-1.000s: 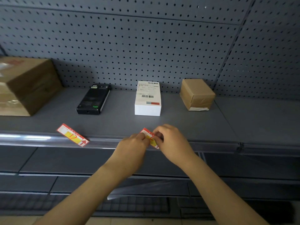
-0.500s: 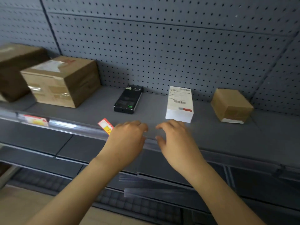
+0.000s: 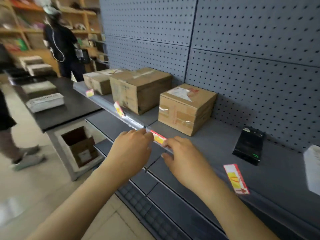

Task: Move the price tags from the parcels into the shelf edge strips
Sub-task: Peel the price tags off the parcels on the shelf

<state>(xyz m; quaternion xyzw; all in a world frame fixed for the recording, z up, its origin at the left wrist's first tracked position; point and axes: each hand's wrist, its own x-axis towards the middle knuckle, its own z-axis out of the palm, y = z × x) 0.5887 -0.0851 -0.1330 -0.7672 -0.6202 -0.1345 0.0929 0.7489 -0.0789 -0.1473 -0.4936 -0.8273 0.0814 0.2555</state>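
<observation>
I see a red and yellow paper price tag lying along the clear plastic edge strip at the front of the grey metal shelf. My left hand sits at its left end, fingers curled together with the tips touching the strip. My right hand is at its right end, fingers bent with the tips on the strip's lip; I cannot tell whether either hand actually pinches the tag or only presses on it.

Further left along the strip, 2 more tags stand in it: 1 tilted tag in front of the big cardboard parcel, and 1 small blurred tag by the far parcel. To the right, a long rectangular tag with a red border sits at the shelf front, well apart from my hands.

Behind my hands stands a squarish brown parcel with shiny tape and a white label on top. Right of it lies a flat black device, and a white box is cut off by the frame edge. The back wall is grey pegboard with regular rows of holes.

On the left is a dark bench holding flat pale boxes, an open carton under it, and a blurred person in dark clothes by wooden shelving.
</observation>
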